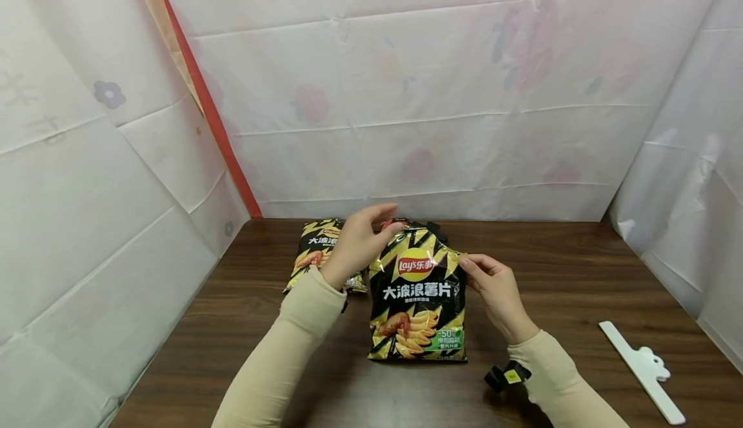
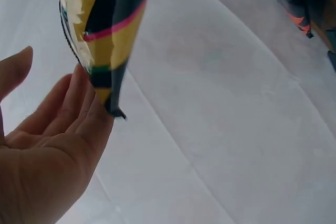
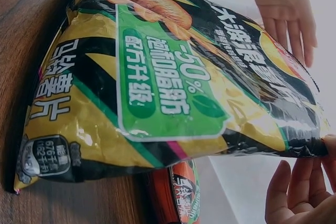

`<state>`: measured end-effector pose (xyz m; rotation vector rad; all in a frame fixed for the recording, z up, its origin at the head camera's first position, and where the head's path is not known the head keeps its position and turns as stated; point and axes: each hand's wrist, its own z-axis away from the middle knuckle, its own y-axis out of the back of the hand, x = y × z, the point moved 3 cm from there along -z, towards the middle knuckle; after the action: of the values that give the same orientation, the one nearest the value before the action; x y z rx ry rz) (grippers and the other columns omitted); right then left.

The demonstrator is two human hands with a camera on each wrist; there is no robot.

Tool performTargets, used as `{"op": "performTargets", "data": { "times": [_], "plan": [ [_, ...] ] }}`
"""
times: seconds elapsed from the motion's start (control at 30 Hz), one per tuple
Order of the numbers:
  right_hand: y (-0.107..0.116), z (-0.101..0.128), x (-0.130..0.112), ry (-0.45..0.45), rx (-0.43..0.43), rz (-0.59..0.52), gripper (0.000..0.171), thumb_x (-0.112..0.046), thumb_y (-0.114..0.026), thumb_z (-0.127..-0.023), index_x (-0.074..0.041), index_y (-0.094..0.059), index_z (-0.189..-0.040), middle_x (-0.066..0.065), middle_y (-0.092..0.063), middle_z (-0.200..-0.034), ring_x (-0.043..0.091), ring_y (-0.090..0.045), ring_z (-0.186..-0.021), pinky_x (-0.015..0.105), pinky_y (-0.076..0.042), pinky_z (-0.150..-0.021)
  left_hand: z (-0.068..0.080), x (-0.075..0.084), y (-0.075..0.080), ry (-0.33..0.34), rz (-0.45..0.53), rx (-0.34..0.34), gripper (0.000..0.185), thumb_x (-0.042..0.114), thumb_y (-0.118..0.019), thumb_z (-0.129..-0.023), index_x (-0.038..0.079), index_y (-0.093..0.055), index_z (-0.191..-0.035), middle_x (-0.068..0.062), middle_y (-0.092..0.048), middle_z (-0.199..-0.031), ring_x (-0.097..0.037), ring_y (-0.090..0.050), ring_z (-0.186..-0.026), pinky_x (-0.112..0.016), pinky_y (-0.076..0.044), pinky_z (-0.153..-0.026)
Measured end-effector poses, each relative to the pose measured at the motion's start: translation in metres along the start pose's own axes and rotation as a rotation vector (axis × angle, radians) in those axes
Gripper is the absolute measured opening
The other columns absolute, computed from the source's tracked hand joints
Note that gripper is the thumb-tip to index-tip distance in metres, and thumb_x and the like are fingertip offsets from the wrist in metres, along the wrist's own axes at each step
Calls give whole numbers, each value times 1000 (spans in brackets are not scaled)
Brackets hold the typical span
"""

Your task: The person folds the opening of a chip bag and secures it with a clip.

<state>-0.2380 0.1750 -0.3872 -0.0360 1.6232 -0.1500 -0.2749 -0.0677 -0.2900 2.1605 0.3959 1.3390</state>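
A black and yellow Lay's chip bag (image 1: 418, 299) stands upright on the brown table (image 1: 569, 273). My right hand (image 1: 482, 273) pinches its top right corner; in the right wrist view the fingers (image 3: 296, 192) lie under the bag's (image 3: 173, 93) sealed edge with the thumb on top. At the top left corner my left hand (image 1: 371, 228) has its fingers straight. In the left wrist view this hand (image 2: 79, 103) touches the bag's edge (image 2: 105, 35) with its fingertips without gripping. The right wrist view also shows the left hand (image 3: 294, 19) beyond the bag.
A second black and yellow chip bag (image 1: 319, 247) lies behind on the left. An orange-red packet (image 3: 181, 192) sits behind the standing bag. A white bag clip (image 1: 638, 367) lies at the right front. White sheeting walls the table on three sides.
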Motion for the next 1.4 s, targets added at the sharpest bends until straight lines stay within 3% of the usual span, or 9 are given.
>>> {"op": "performTargets", "data": {
  "times": [0.3, 0.47, 0.63, 0.77, 0.87, 1.23, 1.4],
  "plan": [
    [1, 0, 0, -3, -2, -6, 8, -23, -66, -95, -22, -72, -90, -10, -66, -86, 5, -63, -77, 23, -55, -71, -13, 17, -17, -61, -192, -141, 33, 30, -61, -98, 13, -67, -126, -4, -67, -123, -18, -65, -107, -37, -53, -89],
    [1, 0, 0, -1, -3, -4, 8, -24, -67, -95, -21, -73, -91, -10, -66, -85, 4, -62, -76, 22, -55, -71, -18, 19, -21, -48, -235, -208, 29, 31, -61, -98, 15, -72, -119, -4, -68, -122, -18, -64, -109, -38, -52, -92],
    [1, 0, -1, 3, -7, -6, 8, -24, -67, -95, -20, -73, -92, -9, -66, -86, 5, -62, -75, 22, -54, -70, -23, 19, -23, -33, -278, -268, 26, 34, -60, -98, 17, -74, -113, 1, -72, -111, -11, -66, -92, -32, -53, -81],
    [1, 0, -1, 11, -12, -13, 7, -23, -67, -95, -21, -73, -92, -8, -66, -86, 5, -62, -76, 22, -54, -70, -26, 17, -23, -38, -281, -304, 24, 33, -60, -98, 17, -76, -107, 2, -73, -98, -8, -62, -73, -28, -50, -68],
    [1, 0, -1, 19, -19, -22, 7, -22, -66, -95, -20, -73, -92, -8, -66, -86, 5, -64, -76, 22, -55, -71, -28, 16, -23, -37, -273, -320, 23, 32, -61, -98, 16, -76, -104, 2, -73, -94, -9, -60, -69, -28, -48, -65],
    [3, 1, -1, 32, -36, 5, 11, -23, -66, -95, -14, -72, -97, -9, -66, -88, 5, -63, -77, 23, -55, -72, -30, 15, -21, -16, -229, -329, 19, 22, -63, -97, 13, -76, -106, -2, -74, -99, -10, -60, -68, -26, -45, -61],
    [4, 1, 1, 26, -40, 5, 7, -22, -66, -95, -17, -71, -97, -10, -66, -89, 5, -63, -78, 23, -55, -72, -30, 13, -22, -4, -193, -325, 19, 21, -63, -97, 12, -76, -107, -2, -74, -98, -11, -59, -65, -26, -44, -60]
  ]
}}
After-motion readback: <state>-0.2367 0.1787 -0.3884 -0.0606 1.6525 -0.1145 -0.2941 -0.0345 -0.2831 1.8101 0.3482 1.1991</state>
